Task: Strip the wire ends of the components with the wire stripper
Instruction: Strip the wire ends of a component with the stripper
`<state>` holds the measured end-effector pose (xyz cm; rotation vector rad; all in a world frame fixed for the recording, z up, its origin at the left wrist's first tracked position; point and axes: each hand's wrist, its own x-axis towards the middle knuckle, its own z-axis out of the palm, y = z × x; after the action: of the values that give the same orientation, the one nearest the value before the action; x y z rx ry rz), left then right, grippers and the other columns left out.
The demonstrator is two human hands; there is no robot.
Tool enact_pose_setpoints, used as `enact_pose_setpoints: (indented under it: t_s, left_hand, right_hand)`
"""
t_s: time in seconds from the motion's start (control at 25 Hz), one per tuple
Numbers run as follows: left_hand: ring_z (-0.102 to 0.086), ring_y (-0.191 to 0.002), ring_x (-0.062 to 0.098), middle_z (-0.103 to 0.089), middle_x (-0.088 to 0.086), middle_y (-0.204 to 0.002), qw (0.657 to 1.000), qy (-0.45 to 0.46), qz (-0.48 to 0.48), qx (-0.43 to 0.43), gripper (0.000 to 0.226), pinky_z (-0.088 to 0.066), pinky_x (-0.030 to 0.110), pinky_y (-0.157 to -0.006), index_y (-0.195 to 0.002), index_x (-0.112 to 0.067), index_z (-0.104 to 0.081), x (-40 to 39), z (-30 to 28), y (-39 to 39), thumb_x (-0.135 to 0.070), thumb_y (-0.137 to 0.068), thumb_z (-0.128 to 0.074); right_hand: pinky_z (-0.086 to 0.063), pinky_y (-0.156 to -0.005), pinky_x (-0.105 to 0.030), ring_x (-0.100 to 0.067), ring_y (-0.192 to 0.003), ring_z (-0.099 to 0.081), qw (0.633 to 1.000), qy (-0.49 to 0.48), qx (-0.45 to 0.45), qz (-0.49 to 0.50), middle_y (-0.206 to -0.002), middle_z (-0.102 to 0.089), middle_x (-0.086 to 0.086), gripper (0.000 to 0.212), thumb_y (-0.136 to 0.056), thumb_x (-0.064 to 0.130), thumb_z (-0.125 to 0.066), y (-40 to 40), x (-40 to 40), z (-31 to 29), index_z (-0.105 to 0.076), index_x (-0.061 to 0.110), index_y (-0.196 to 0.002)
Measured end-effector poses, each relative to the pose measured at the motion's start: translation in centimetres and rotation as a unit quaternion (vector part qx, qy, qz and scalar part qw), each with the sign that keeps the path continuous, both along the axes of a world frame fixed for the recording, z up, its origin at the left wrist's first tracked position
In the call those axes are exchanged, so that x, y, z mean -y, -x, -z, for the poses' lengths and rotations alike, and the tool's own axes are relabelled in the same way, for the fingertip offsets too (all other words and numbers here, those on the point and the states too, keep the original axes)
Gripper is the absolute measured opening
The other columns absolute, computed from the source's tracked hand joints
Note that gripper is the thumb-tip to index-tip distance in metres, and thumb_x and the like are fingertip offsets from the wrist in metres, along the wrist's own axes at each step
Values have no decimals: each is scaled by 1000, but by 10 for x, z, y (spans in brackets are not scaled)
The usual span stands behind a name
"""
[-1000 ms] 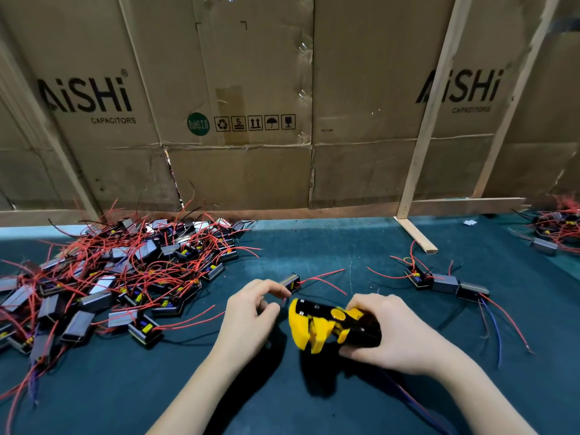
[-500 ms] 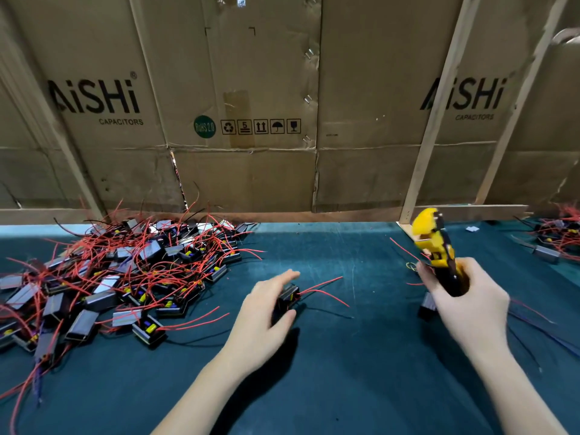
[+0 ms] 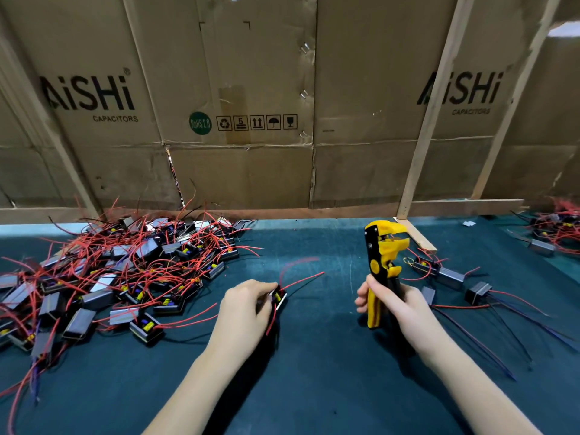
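Judging by the table, you are early in the job. The big tangled heap of small black box-shaped components with thin red leads [image 3: 119,277] at your left looks like the stock yet to do, and only a few similar black components with red and dark blue leads [image 3: 452,282] lie apart at your right, which I take for the finished ones; whether their ends are bare is too small to tell.

Your left hand [image 3: 243,312] curls round one small black component with yellow parts inside [image 3: 277,298], held just above the dark teal felt-like table cover [image 3: 314,372]. Its thin, springy red wires [image 3: 301,279] arc up and toward the tool, free of it.

Your right hand [image 3: 395,306] grips the handles of the yellow and black plastic wire stripper [image 3: 381,265], upright, head uppermost, mouth apparently open toward the right. No wire sits in it yet.

Behind stands a wall of creased brown corrugated cardboard [image 3: 238,167] braced with pale wooden battens [image 3: 430,120].
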<state>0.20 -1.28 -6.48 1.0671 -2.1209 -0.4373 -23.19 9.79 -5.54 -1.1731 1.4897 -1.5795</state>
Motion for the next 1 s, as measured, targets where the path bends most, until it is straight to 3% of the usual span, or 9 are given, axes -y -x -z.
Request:
enact_pose_setpoints:
  t_s: [0.08,0.2,0.32,0.44,0.6,0.72,0.88,1.0]
  left_hand:
    - [-69,-79,12,-75,-5,-81,999,-38,-19,1,12,-54,32,-80,-85,-19,-78,2,-2,-5,-11,-85,-69]
    - [-62,-62,4,-68,-9,-64,1000,-19,-1,19,12,-52,27,-67,-69,-20,-70,1,-10,-11,-16,-79,-75]
    - [-61,-77,0,-68,-11,-81,989,15,141,30,23,-48,19,-74,-86,-20,-73,0,-19,-14,1,-77,-70]
    - [-65,-96,4,-73,-6,-98,973,21,219,67,22,-47,18,-90,-94,-16,-79,2,-16,-14,0,-80,-73]
    - [-61,-76,-6,-75,-8,-87,988,31,153,2,19,-51,18,-80,-100,-17,-77,-1,-8,-7,-10,-82,-77]
    - [-61,-62,-1,-73,-12,-74,994,12,98,-41,13,-51,22,-72,-91,-18,-69,-8,-4,2,-18,-82,-79]
    - [-65,-65,3,-71,-14,-71,994,25,95,-44,7,-53,27,-72,-80,-20,-73,-15,-2,7,-23,-86,-75]
    - [-65,-67,1,-72,-16,-74,993,-5,90,-75,5,-54,27,-73,-81,-20,-76,-16,1,9,-21,-85,-75]
  right_hand:
    - [-56,-77,-38,-29,-78,-70,1000,-11,-15,-4,-85,-71,-16,53,-73,50,-65,0,-1,-2,-67,0,-88]
    - [-53,-84,-39,-26,-84,-71,998,-38,-48,-29,-89,-74,-14,49,-72,50,-66,-1,-6,-4,-70,7,-94]
    - [-48,-93,-42,-22,-89,-70,994,-68,-71,-45,-91,-75,-7,51,-72,56,-64,-3,-6,-4,-73,10,-92]
    - [-46,-96,-43,-21,-92,-70,993,-83,-62,-49,-92,-75,-6,56,-74,63,-67,-4,-6,-4,-74,11,-91]
    - [-48,-94,-44,-23,-89,-72,995,-85,-38,-49,-92,-75,-8,62,-72,67,-68,-3,-6,-7,-71,11,-98]
    - [-50,-91,-45,-28,-88,-72,995,-85,-21,-50,-91,-75,-13,62,-72,61,-62,0,-4,-9,-69,6,-99]
    - [-50,-85,-32,-23,-89,-71,991,-94,-41,-91,-92,-75,-9,56,-77,58,-72,5,-7,-11,-69,7,-100]
    - [-47,-75,-26,-19,-76,-65,989,-83,-82,-91,-79,-69,-7,42,-74,53,-72,0,-8,-9,-69,13,-85]
